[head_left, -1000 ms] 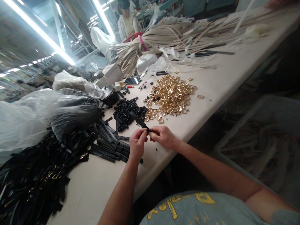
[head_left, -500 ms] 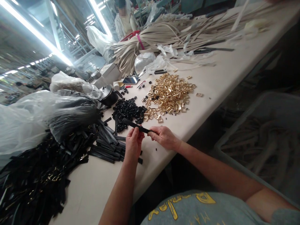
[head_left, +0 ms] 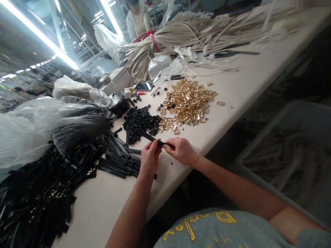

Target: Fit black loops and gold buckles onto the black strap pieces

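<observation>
Between my two hands a short black strap is held above the table edge, with a small black loop around it. My left hand pinches the strap close beside the loop. Fingers curled, my right hand grips the strap's other end. Just beyond lies a pile of small black loops. A heap of gold rectangular buckles spreads to its right. Loose black straps lie to the left of my left hand.
At left, a large mass of black straps with gold buckles sits below clear plastic bags. A lidded pot, a phone and bundled beige strips lie farther back. A translucent bin stands right; a person is in the distance.
The small loop and my left fingers have shifted slightly right along the strap, closer to my right hand. The strap's end at my right hand now looks bent or twisted.
</observation>
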The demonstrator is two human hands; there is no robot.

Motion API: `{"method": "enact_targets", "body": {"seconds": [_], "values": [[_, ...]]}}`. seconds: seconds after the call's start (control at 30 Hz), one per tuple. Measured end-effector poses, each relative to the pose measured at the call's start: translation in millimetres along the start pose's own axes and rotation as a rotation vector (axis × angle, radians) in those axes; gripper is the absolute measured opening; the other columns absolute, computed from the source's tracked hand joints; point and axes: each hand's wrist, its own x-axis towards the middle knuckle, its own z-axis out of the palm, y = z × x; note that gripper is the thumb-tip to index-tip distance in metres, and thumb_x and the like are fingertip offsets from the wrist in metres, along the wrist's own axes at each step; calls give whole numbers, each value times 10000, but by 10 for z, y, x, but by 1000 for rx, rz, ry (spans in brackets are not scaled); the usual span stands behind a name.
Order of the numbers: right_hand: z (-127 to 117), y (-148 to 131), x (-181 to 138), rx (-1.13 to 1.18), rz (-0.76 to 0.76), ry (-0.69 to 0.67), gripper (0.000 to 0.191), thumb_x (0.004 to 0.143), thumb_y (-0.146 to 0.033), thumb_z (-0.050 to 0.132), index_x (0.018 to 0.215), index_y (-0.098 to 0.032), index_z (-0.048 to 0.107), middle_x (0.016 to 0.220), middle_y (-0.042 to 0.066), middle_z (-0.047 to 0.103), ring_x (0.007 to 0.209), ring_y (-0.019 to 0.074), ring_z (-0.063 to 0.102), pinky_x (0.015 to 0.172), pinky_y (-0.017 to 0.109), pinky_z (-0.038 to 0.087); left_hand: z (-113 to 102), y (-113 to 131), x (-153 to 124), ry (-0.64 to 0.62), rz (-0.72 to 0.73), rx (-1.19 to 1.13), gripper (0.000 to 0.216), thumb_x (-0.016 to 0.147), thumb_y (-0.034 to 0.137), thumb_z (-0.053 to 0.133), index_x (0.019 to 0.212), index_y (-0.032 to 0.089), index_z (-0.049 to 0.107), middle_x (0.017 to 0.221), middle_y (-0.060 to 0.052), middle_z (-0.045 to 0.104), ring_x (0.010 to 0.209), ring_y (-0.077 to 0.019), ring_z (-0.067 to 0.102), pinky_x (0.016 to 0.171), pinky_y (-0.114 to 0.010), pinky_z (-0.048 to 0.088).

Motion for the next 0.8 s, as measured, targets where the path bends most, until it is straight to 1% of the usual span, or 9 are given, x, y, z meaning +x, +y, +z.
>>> {"method": "enact_targets", "body": {"seconds": [0.13, 0.23, 0.33, 0.43, 0.57, 0.7, 0.77, 0.8], "values": [[-2, 1, 7, -79, 5, 29, 253, 889, -292, 532, 657, -195, 566, 616, 3, 584, 583, 125, 483, 575, 255, 285, 8, -21, -15, 8, -19, 2, 332, 572, 333, 860, 811, 138, 738, 730, -13, 701, 583, -62, 606, 591, -181, 458], [-7, 7, 10, -107, -17, 22, 262, 906, -289, 509, 666, -196, 557, 637, 18, 598, 603, 138, 505, 591, 263, 299, 30, -59, -26, 11, -13, -18, 327, 571, 319, 862, 824, 147, 746, 749, -12, 703, 604, -65, 603, 627, -194, 464], [-19, 10, -2, -84, -46, 10, 268, 930, -301, 470, 714, -192, 585, 684, 39, 629, 634, 158, 548, 616, 272, 333, 52, -101, -42, -16, -4, -10, 330, 591, 340, 850, 844, 149, 759, 756, -21, 701, 605, -67, 583, 620, -199, 456], [-34, 35, 8, -11, -58, -26, 281, 938, -342, 457, 754, -194, 609, 681, 41, 645, 637, 172, 584, 627, 278, 377, 47, -125, -21, -55, 20, 70, 335, 631, 382, 822, 863, 146, 772, 745, -36, 697, 583, -75, 544, 579, -209, 434], [-48, 86, 56, 99, -7, -60, 341, 940, -431, 446, 769, -213, 644, 610, 14, 638, 557, 166, 598, 571, 281, 420, 43, -92, 3, -88, 107, 167, 272, 662, 356, 805, 857, 167, 783, 736, -32, 704, 590, -93, 518, 582, -241, 423], [-66, 104, 76, 199, 46, -103, 331, 893, -510, 497, 779, -251, 668, 583, 23, 658, 520, 192, 631, 536, 313, 471, 95, -7, -65, -116, 174, 160, 164, 734, 249, 750, 861, 151, 784, 716, -28, 704, 608, -104, 527, 607, -273, 422], [-81, 121, 88, 227, 108, -73, 290, 848, -531, 546, 818, -277, 683, 602, 53, 685, 543, 221, 656, 540, 340, 494, 65, 55, -75, -88, 199, 114, 121, 735, 199, 748, 832, 136, 779, 710, -51, 703, 591, -105, 541, 592, -278, 433], [-87, 137, 100, 228, 159, -70, 273, 832, -521, 567, 867, -280, 692, 633, 75, 703, 585, 240, 677, 560, 352, 512, 10, 97, -66, -47, 215, 81, 97, 730, 190, 757, 811, 141, 775, 715, -64, 706, 581, -108, 556, 581, -275, 446]]}}
